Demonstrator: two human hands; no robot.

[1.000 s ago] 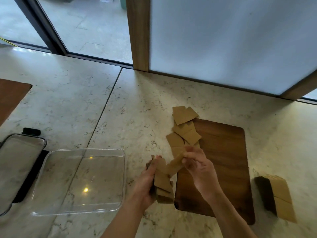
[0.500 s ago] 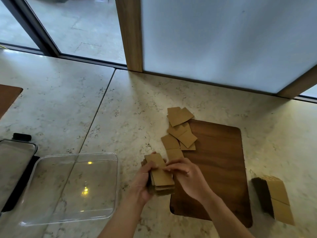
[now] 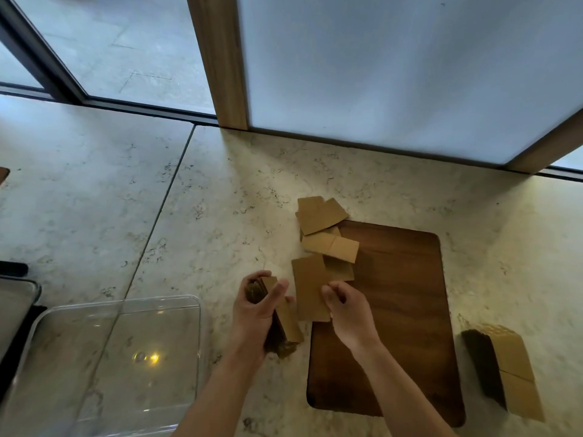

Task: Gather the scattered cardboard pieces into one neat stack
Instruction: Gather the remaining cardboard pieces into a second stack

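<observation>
My left hand [image 3: 257, 313] grips the gathered stack [image 3: 277, 323] on edge, fingers wrapped over its top, thumb on the near face; the stack stands just off the left edge of the wooden board [image 3: 397, 326], its lower end at or near the table [image 3: 220, 200]. My right hand [image 3: 345, 310] has its fingers curled onto the nearest loose piece [image 3: 309, 288], which lies across the board's left edge; whether it is pinched clear or only pressed, I cannot tell.

Judgement on the step: this piece should go onto the stack's open face. I would lift it by its near end, turn its long side parallel to the stack, then slide it in against my left thumb. Loosening the left grip only slightly should keep the pack from fanning. A tap of the lower edge on the table afterwards would square it.

Count:
- held stack: one, piece number not readable
- loose pieces [image 3: 328, 234] near the board's far-left corner: about five or six, overlapping, so uncertain
- second stack [image 3: 508, 373] toward the table's right edge: one
- board: one
- clear tray [image 3: 120, 310] at the near-left: one
</observation>
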